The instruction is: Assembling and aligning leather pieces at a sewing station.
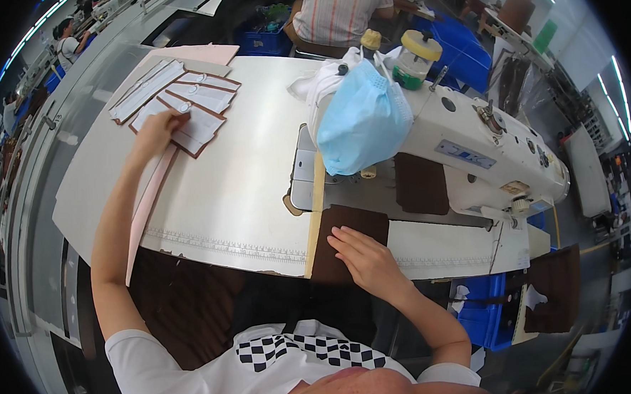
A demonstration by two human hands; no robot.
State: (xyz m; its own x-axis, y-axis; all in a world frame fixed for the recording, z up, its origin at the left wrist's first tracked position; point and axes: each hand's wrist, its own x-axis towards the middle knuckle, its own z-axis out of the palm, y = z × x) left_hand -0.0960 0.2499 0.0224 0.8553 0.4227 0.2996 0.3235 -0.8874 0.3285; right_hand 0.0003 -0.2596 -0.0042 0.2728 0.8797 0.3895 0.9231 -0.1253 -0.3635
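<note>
My left hand (157, 136) reaches to the far left of the sewing table, its fingers bent together at the edge of a brown-edged white panel (199, 126). That panel lies in a fanned stack, where another brown-edged panel (149, 89) rests on the left side. My right hand (366, 260) lies flat with fingers stretched out on a dark brown fabric piece (351, 227) at the table's front edge. Just beyond this piece stands a white sewing machine (462, 136), its needle area hidden behind a hanging light blue face mask (363, 119).
A second brown piece (420, 183) lies under the machine arm. Yellow tape (316, 215) and a printed ruler strip (225, 249) run along the white table. A yellow-lidded jar (420, 52) stands atop the machine. Below right hangs a blue bin (482, 309); a person (341, 14) sits opposite.
</note>
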